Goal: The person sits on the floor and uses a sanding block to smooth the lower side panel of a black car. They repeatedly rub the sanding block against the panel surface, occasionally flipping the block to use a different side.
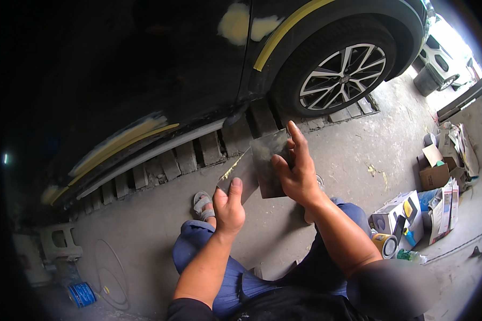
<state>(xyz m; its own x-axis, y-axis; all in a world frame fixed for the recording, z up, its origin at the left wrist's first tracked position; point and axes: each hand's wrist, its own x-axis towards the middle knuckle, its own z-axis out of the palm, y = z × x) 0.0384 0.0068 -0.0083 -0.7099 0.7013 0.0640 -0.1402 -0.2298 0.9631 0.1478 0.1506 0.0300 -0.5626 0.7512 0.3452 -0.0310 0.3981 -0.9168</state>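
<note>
In front of my knees, my left hand (pixel 230 209) pinches a flat, thin putty spreader (pixel 245 174) with its thumb on top. A streak of pale yellow putty (pixel 234 167) runs along that spreader's edge. My right hand (pixel 301 171) grips a dark, roughly square plate (pixel 268 170), smeared with greyish-yellow residue at the top. The two pieces are side by side, their edges close or touching. Beyond them stands a black car (pixel 160 69) with a pale filler patch (pixel 234 24) near the wheel arch and another filler patch (pixel 118 142) low on its side.
Yellow masking tape (pixel 289 29) follows the wheel arch above the front wheel (pixel 344 77). A slatted floor grate (pixel 186 155) runs beneath the car. On the right lie a white box (pixel 396 211), a tin (pixel 384 244) and a cardboard box (pixel 435 175). A blue can (pixel 82 294) stands lower left.
</note>
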